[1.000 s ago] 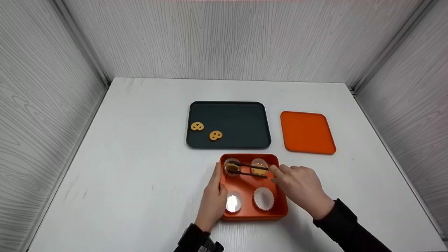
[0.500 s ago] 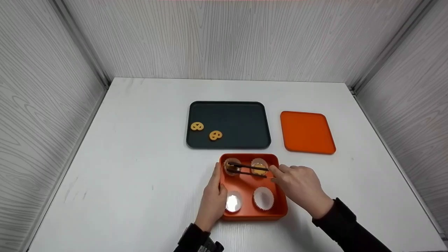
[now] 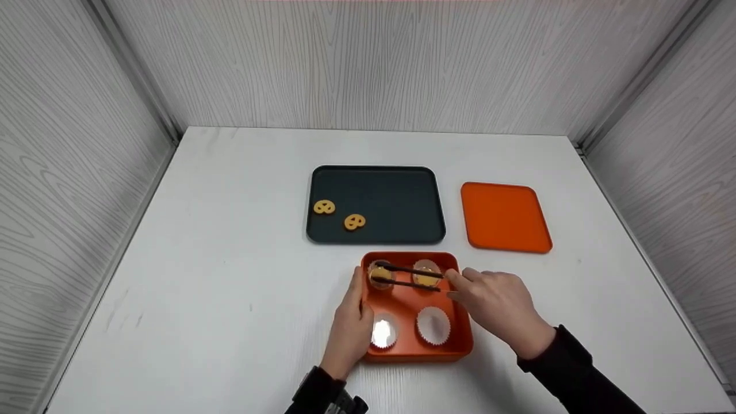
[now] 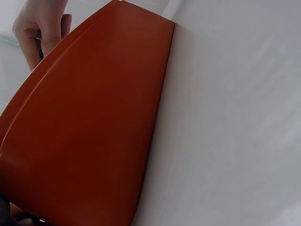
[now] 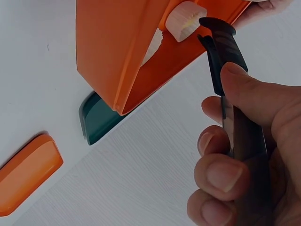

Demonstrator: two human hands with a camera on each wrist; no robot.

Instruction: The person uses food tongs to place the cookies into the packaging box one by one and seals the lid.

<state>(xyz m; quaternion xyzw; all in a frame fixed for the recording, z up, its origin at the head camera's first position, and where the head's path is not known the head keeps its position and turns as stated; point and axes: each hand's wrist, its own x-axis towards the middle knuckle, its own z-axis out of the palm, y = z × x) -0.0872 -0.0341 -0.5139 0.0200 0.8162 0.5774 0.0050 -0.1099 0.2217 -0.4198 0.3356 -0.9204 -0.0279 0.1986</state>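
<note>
While the left hand grips the side of a smooth, round-cornered orange box, the fingers of the right hand clasp slim black tongs whose tips straddle a golden cookie in the far-left of four fluted white paper cups. Two pretzel-shaped cookies lie on a dark green tray just beyond.

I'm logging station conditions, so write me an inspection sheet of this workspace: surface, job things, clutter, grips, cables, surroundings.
Surface: white table, faint marks.
Job things: orange box with four paper cups, yellow contents in the far two; black tongs; dark tray with two pretzel-shaped cookies; orange tray.
Clutter: nothing seen.
Grips: left hand against the box's left side; right hand holding the tongs, tips over the box.
Cables: nothing seen.
Surroundings: grey wood-grain panels left, right and far side.
</note>
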